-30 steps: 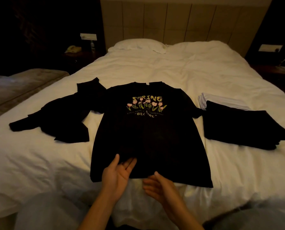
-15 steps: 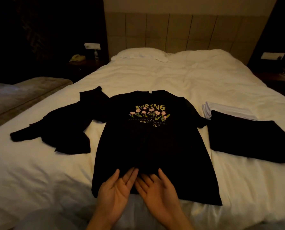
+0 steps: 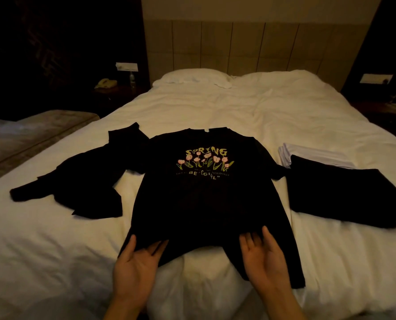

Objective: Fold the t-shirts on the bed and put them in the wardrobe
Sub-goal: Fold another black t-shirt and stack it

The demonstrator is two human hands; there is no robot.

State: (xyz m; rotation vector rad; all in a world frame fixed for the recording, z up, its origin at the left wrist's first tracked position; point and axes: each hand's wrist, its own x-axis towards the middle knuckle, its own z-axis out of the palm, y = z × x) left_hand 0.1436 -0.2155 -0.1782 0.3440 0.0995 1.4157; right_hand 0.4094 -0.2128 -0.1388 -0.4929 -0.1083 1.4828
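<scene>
Your left hand [image 3: 136, 265]: nearest the camera, palm up, fingers straight and slipped under the near-left hem of the printed t-shirt [image 3: 206, 202]; thumb beside the cloth edge. Relaxed, not clenched; the cloth lies over the fingertips.

Your right hand [image 3: 262, 257]: palm up, fingers extended beneath the near-right hem, likewise unclenched, with the hem draped across the fingers.

Printed t-shirt: black, front up, spread flat at the bed's middle, collar at the far end. Print reads "SPRING" over pink flowers on green stems, smaller lettering below. The near hem sits raised on both your hands, with white sheet showing in the gap between them. Both sleeves lie out to the sides.

Crumpled black garment [image 3: 86, 179]: left of the printed t-shirt, unfolded, one part touching or overlapping its left sleeve; which, you cannot tell in this light.

Folded black garment [image 3: 344, 195]: right of the printed t-shirt, a flat rectangle, its near-left corner close to the right sleeve.

Folded white stack [image 3: 308, 155]: just behind the folded black garment, partly covered by it.

Bed [image 3: 215, 112]: white, rumpled sheet, bearing all of the above. White pillow [image 3: 192, 76] at the far end against a panelled beige headboard [image 3: 245, 47].

Room: dim. Dark nightstand at far left with a pale telephone [image 3: 105, 83] and a small bottle [image 3: 132, 77]; a pale wall plate [image 3: 126, 66] above them. Second wall plate [image 3: 375, 79] at far right. Upholstered bench [image 3: 37, 128] along the left edge.
</scene>
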